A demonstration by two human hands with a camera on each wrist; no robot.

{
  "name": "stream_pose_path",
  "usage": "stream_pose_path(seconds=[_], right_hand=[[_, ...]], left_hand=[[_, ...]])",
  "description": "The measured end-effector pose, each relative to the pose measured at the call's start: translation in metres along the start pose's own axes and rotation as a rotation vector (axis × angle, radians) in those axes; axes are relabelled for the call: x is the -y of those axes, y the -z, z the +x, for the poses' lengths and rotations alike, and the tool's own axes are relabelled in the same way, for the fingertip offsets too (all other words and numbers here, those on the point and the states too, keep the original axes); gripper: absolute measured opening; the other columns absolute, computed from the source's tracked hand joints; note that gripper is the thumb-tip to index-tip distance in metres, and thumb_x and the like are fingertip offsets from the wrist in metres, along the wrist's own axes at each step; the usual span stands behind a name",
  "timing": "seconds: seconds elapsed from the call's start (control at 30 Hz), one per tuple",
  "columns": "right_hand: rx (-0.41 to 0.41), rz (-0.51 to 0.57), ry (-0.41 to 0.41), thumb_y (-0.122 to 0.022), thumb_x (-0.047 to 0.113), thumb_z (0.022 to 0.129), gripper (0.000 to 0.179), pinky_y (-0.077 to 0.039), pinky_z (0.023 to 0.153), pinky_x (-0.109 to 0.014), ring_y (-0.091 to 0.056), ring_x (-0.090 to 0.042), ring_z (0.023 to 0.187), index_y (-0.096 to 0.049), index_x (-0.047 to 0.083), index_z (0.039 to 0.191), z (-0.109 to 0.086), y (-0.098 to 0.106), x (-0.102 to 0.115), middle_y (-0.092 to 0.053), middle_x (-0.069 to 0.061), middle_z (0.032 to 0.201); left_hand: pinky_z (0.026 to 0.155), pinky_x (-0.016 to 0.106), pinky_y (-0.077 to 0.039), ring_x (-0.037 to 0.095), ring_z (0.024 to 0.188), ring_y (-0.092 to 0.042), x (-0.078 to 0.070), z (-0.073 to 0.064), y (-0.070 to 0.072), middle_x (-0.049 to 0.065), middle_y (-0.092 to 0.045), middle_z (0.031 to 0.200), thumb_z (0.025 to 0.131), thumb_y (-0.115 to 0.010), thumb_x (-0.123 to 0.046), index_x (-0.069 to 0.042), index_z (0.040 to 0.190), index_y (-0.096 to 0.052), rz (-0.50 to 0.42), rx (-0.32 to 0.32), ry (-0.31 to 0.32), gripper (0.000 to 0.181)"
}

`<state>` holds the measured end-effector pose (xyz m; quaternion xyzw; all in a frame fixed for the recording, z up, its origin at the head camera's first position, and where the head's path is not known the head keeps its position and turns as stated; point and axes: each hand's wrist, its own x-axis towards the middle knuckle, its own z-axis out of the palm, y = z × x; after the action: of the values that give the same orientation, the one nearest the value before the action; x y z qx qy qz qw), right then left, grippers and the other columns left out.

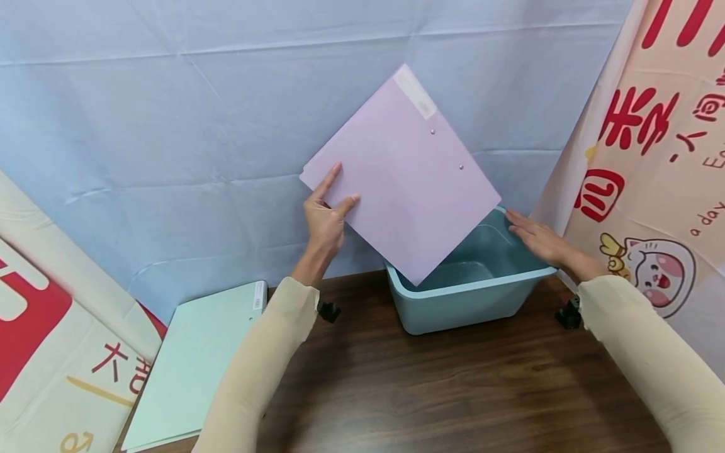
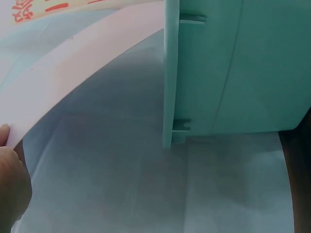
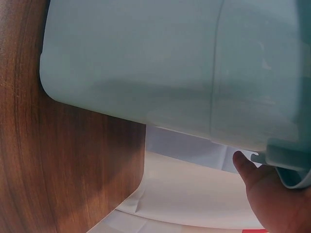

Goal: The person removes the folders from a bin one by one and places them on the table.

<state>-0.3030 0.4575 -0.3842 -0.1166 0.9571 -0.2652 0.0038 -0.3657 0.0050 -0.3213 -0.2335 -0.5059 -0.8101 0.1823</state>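
A pale purple clipboard folder (image 1: 402,182) with a white label strip and two rivets hangs tilted in the air. Its lower corner overlaps the teal plastic storage bin (image 1: 464,311). My left hand (image 1: 325,217) pinches its left corner, thumb and index finger lying on the near face. Seen from the left wrist, the left hand (image 2: 14,182) holds the folder's pale edge. My right hand (image 1: 538,239) rests on the bin's right rim with fingers straight. In the right wrist view, the right thumb (image 3: 245,165) lies outside the bin, just under the rim; the fingers are hidden.
A mint green folder (image 1: 192,365) lies on the brown wooden table (image 1: 408,390) at the left, partly behind the left sleeve. Light blue cloth (image 1: 226,126) hangs behind the table. Printed cloth (image 1: 651,157) hangs at the right, close to the bin.
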Motion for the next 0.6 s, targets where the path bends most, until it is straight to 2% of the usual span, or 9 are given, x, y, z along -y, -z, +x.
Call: stream_pose_path(seconds=[0.33,0.6], right_hand=[[-0.003,-0.006,-0.001,-0.029,0.032,0.118,0.064,-0.006,0.120,-0.078,-0.005,-0.058,0.156,-0.012,-0.006,0.166,0.001,-0.001,0.000,-0.006,-0.033,0.171],[0.007,0.011,-0.014,-0.028,0.032,0.118,0.064,-0.005,0.120,-0.078,-0.002,-0.057,0.157,-0.007,-0.003,0.167,0.000,0.000,-0.003,-0.002,-0.031,0.172]], left_hand=[[0.108,0.035,-0.053,0.021,0.130,-0.060,-0.007,-0.002,0.011,0.002,-0.060,0.153,0.078,-0.075,0.029,-0.007,0.148,-0.062,-0.046,-0.053,-0.039,0.079],[0.107,0.033,-0.052,0.019,0.130,-0.059,-0.013,-0.001,0.018,0.006,-0.059,0.154,0.077,-0.073,0.032,0.000,0.148,-0.060,-0.094,-0.098,-0.073,0.079]])
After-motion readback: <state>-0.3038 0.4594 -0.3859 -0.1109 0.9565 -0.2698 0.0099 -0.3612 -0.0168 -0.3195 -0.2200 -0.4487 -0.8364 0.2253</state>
